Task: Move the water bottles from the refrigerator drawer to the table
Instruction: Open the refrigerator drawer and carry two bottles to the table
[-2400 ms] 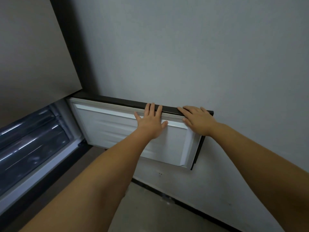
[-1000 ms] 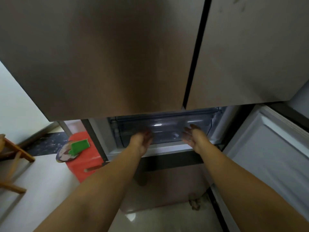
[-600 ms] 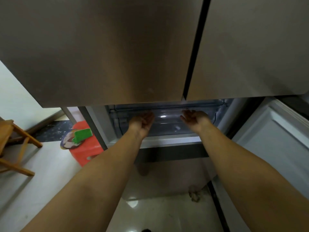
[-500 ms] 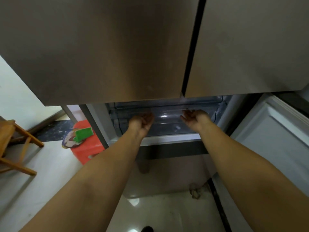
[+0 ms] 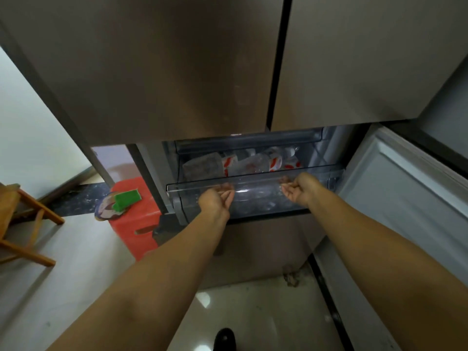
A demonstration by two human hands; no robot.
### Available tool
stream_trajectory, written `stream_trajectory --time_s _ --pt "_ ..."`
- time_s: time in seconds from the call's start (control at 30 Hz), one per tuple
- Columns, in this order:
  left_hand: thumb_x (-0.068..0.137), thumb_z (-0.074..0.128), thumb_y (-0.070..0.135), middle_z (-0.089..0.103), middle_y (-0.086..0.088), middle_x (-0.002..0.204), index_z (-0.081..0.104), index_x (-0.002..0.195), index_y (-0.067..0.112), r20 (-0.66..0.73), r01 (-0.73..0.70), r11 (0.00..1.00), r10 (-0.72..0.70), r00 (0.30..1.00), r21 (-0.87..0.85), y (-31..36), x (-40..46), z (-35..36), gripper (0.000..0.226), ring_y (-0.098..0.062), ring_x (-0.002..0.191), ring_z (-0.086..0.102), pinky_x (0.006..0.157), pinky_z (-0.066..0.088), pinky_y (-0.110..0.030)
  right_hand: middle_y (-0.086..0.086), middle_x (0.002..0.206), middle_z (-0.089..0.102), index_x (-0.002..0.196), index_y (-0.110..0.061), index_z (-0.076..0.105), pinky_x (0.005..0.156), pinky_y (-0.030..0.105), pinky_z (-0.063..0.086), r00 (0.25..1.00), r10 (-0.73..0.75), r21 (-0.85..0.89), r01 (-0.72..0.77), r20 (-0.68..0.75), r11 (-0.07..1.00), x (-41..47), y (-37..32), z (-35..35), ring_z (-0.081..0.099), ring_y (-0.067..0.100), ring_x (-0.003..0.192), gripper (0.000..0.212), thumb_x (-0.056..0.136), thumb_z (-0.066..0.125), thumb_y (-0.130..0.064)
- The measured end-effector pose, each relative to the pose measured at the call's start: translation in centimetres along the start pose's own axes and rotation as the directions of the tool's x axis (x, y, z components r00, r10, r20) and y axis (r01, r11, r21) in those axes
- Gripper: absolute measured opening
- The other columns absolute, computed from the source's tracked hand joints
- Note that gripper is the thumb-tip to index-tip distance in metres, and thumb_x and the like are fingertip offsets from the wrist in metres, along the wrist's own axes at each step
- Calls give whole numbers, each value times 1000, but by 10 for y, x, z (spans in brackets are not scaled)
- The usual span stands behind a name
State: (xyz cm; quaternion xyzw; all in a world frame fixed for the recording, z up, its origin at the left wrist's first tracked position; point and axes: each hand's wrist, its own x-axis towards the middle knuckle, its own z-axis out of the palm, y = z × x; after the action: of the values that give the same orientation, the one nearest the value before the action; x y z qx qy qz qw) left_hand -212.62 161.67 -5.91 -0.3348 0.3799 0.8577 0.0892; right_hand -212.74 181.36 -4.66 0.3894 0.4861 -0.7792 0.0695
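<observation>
Gripping drawer [image 5: 255, 179] rim, both hands | bottles [image 5: 253, 163] blurred, partly hidden

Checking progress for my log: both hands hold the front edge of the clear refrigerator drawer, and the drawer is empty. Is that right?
Not quite. The left hand and right hand do hold the front edge of the clear drawer, but it is not empty: the head view shows water bottles with red-and-white labels lying inside.

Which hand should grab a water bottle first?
Probably the right hand: the water bottles lie nearer it. Both hands grip the drawer front, so either must let go first.
</observation>
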Motion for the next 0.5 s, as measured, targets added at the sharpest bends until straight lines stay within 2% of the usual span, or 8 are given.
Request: stream_trajectory --time_s 0.1,0.2,0.27,0.37,0.5 --pt "95 31 -6 61 -12 77 55 80 0 -30 -13 1000 14 999 8 -11 -15 -10 29 -17 69 62 76 53 -28 12 84 59 90 -2 49 59 26 46 1000 0 -23 0 -3 1000 -13 10 -12 57 16 72 32 95 20 8" --pt "94 30 -8 60 -13 75 55 75 0 -54 -31 999 32 998 13 -29 -42 -27 32 -18 68 61 75 55 -30 14 86 62 108 -1 50 60 24 48 1000 5 -81 -5 4 997 -37 26 -33 57 16 70 37 91 19 12" --pt "93 31 -9 59 -14 72 53 72 0 -78 -24 1000 26 997 18 -42 -59 -36 32 -18 65 59 69 54 -28 16 92 61 101 0 50 60 24 48 999 29 -98 -28 12 995 -54 36 -47 55 16 69 39 89 17 14" --pt "94 29 -8 56 -14 71 51 71 0 -122 -10 1000 11 992 9 -61 -85 -53 33 -19 63 57 62 52 -26 18 86 56 88 4 48 62 25 47 998 55 -94 -51 34 994 -86 51 -70 51 18 69 38 90 12 15" --pt "96 27 -6 54 -14 72 52 72 0 -92 -4 1000 5 996 9 -75 -110 -72 35 -17 63 54 64 52 -28 16 80 52 84 4 47 61 27 47 995 87 -57 -84 42 995 -113 69 -89 50 19 67 36 93 14 12"
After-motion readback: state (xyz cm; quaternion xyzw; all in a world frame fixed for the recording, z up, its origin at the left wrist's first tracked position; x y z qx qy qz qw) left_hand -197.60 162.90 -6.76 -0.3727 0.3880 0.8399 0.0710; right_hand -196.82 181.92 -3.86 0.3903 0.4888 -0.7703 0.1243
